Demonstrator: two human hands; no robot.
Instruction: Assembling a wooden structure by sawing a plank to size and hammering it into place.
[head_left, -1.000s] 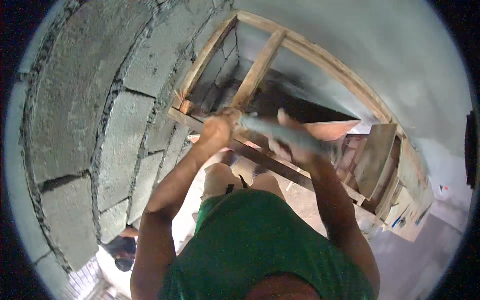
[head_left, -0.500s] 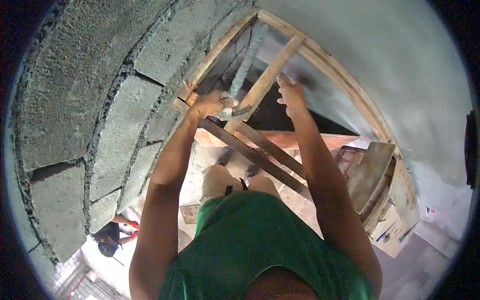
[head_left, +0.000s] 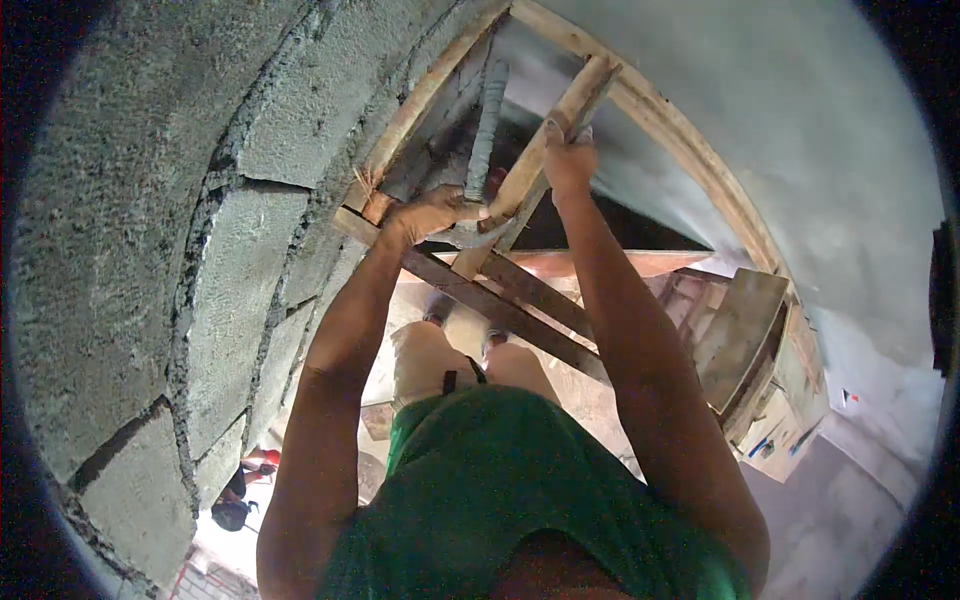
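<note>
Nearest, the wooden frame's front beam (head_left: pixel 480 303) runs to its left corner. Just beyond that corner, the left hand (head_left: pixel 437 213) is closed around the hammer (head_left: pixel 487 130) near its head, the handle reaching into the gap between left rail (head_left: pixel 430 93) and crossbar (head_left: pixel 522 180). Farther off, the right hand (head_left: pixel 570 160) is clamped on the crossbar; open room lies right of it, before the far rail (head_left: pixel 716 172). Half a second ago that hand was beside the bar, not wrapped on it.
</note>
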